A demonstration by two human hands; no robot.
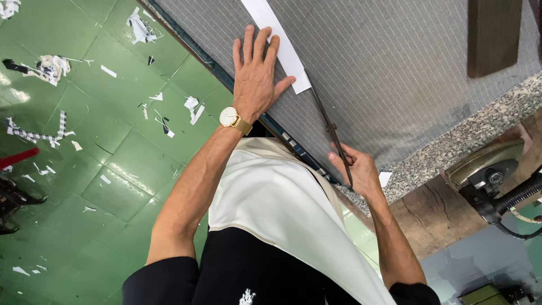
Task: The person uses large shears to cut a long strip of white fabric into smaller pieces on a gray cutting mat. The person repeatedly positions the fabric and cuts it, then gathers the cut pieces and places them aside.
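My left hand (pixel 257 76), with a gold wristwatch on it, lies flat with fingers spread on a grey checked fabric (pixel 395 85). Its fingertips and thumb press on a long white paper strip (pixel 282 48) that runs diagonally across the cloth. My right hand (pixel 358 169) grips the handles of long dark scissors (pixel 327 121). The blades point up along the fabric, and their tip reaches the lower end of the white strip. The fabric covers a table with a dark blue edge.
A speckled stone counter edge (pixel 451 149) borders the fabric on the right, with an old iron (pixel 497 175) and its cable beside it. A dark wooden block (pixel 494 34) rests at the top right. Fabric scraps (pixel 51 68) litter the green tiled floor (pixel 113 186).
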